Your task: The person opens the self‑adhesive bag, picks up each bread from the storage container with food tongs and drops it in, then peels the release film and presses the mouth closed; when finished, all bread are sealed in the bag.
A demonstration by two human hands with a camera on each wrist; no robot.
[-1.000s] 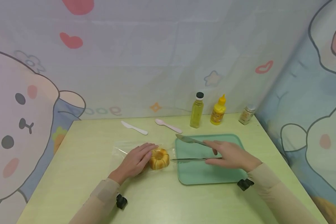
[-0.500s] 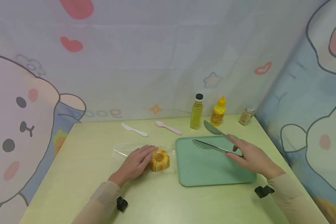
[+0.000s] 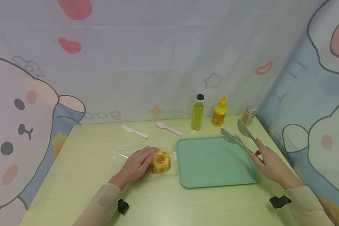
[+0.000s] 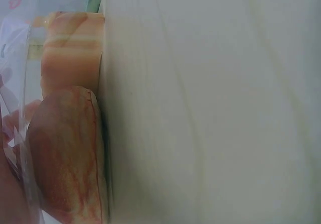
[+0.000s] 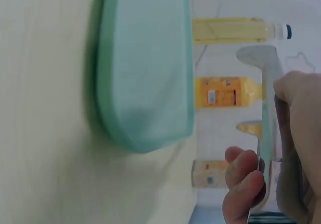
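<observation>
My left hand (image 3: 135,164) lies with its fingers extended over a clear plastic bag (image 3: 121,153), beside a golden ring-shaped bread (image 3: 160,162). Close up in the left wrist view, a browner oval bread (image 4: 67,153) sits in front of a golden bread (image 4: 72,53); the hand mostly hides the browner one from the head view. My right hand (image 3: 274,166) grips a pair of metal tongs (image 3: 234,138), whose two arms are spread with nothing between them. The tongs are raised near the right edge of a green tray (image 3: 212,163), their tips towards the back.
A white plastic knife (image 3: 135,131) and a pink spoon (image 3: 170,128) lie along the back of the table (image 3: 158,204). Behind the tray stand an oil bottle (image 3: 197,116), a yellow squeeze bottle (image 3: 219,114) and a small jar (image 3: 248,115), partly behind one tong tip.
My right hand has carried the tongs rightwards, from beside the ring-shaped bread across the tray to its right edge, tips swinging towards the back. The left hand has stayed in place.
</observation>
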